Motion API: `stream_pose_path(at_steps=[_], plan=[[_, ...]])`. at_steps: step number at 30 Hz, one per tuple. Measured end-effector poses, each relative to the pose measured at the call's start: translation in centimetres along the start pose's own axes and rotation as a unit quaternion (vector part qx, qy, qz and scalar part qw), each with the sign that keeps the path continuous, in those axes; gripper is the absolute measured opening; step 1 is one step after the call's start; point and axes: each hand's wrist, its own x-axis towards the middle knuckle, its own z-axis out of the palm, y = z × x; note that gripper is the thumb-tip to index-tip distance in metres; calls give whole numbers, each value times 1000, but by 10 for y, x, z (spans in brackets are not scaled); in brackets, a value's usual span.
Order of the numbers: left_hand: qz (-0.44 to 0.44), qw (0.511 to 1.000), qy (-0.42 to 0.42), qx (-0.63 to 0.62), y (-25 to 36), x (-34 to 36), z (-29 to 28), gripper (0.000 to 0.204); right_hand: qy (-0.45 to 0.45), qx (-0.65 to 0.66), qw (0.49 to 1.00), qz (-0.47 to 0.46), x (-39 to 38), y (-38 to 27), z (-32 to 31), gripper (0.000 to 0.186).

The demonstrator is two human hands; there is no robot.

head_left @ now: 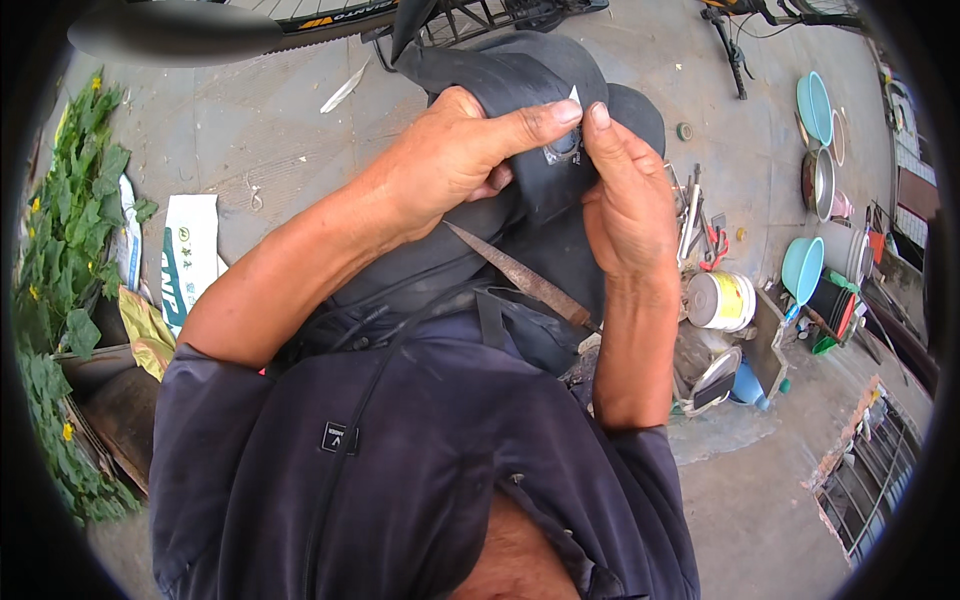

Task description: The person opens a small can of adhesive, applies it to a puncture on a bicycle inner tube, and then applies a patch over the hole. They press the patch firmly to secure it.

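A wide black rubber inner tube (535, 72) lies folded across my knees, running up toward a bicycle. On it shows a small patch (563, 148) with shiny clear film around it. My left hand (462, 145) grips the tube from the left, thumb stretched over the top and fingers curled below. From the right, my right hand (630, 195) holds it too, its thumb almost touching the left one. A small white pointed scrap (574, 95) sticks up by the left thumb tip. Across my lap rests a rusty tapered rasp (525, 280), touched by neither hand.
Bicycle wheels (330, 22) stand at the far edge. At right are a white bucket (718, 302), turquoise basins (815, 108), red-handled pliers (714, 246) and a floor grate (872, 470). Leafy plants (80, 210) and a white sack (190, 262) line the left.
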Motion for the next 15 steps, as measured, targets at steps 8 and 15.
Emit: stream_pose_path(at_steps=[8,15], plan=[[4,999,41,-14,-6,-2,10,32,17,-56,998,-1,0,4,0,34],[-37,994,48,-91,-6,2,6,30,23,57,998,21,3,5,4,25]])
